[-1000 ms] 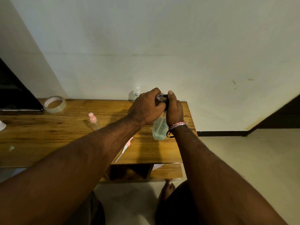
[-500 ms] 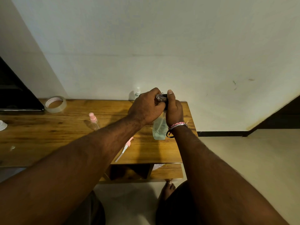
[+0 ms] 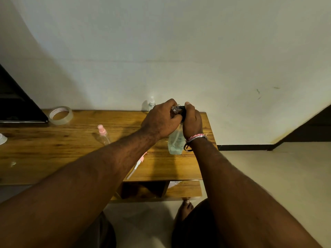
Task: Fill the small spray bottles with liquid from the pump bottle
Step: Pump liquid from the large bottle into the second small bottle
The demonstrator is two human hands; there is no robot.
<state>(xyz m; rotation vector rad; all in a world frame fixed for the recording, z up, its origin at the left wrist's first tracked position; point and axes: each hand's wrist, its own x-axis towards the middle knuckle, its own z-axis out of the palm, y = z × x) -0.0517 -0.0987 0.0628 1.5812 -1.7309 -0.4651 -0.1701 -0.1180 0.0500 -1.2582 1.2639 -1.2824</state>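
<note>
Wooden bench (image 3: 53, 151) runs along a pale wall (image 3: 161, 51), with a lower shelf (image 3: 184, 189) under its right end. I see a dark panel (image 3: 16, 104) cut off at the left edge, and a roll of clear tape (image 3: 60, 115) just beside it at the back. A clear spray bottle with a pink cap (image 3: 103, 134) lies tilted mid-bench. A second small spray bottle (image 3: 151, 103) stands upright against the wall, partly behind my left hand. A loose pink-tipped sprayer stem (image 3: 138, 163) lies near the front edge, half covered by my left forearm.

Pump bottle (image 3: 175, 143) stands near the bench's right end, liquid low in it. Left hand (image 3: 161, 120) is curled around a small clear bottle (image 3: 176, 109), held at the pump's black head (image 3: 183, 111). Right hand (image 3: 192, 122) curls over that head, thumb up; bracelets (image 3: 196, 137) on the wrist.

Fingers hide the nozzle; I cannot tell whether liquid flows. A white object (image 3: 2, 138) is cut off at far left.
</note>
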